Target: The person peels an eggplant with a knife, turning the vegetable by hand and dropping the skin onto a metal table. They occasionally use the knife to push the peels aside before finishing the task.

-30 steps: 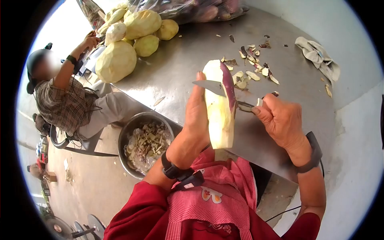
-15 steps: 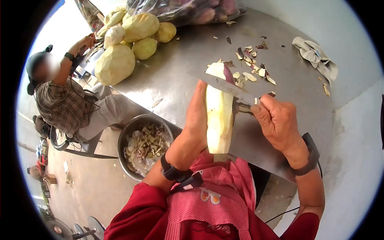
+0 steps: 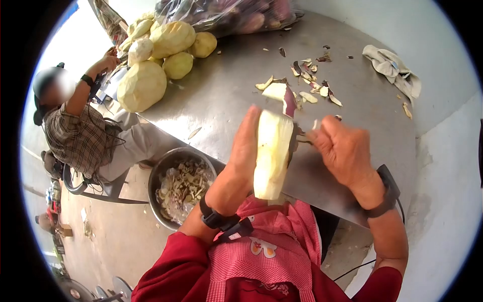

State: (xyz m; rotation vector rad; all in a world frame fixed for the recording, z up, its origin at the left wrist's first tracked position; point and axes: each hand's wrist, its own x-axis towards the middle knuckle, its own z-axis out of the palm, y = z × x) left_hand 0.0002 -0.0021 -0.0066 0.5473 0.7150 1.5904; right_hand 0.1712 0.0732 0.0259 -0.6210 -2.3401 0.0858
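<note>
My left hand (image 3: 245,151) grips a long, mostly peeled pale yellow sweet potato (image 3: 271,151), held upright over the edge of the steel table (image 3: 221,95). A strip of purple skin (image 3: 289,100) curls off near its top. My right hand (image 3: 342,151) sits just right of the root, closed on a knife handle; the blade is hidden behind the root. Both wrists wear black bands.
A pile of peeled roots (image 3: 156,55) lies at the table's far left, with a bag of purple unpeeled ones (image 3: 236,15) behind. Peel scraps (image 3: 312,80) and a cloth (image 3: 392,68) lie on the table. A metal bowl of peelings (image 3: 181,183) stands on the floor. A seated person (image 3: 85,126) works at left.
The knife blade, earlier seen across the root's top, has slid down behind it. A purple skin strip has lifted off. Both hands and the root shifted slightly down and left.
</note>
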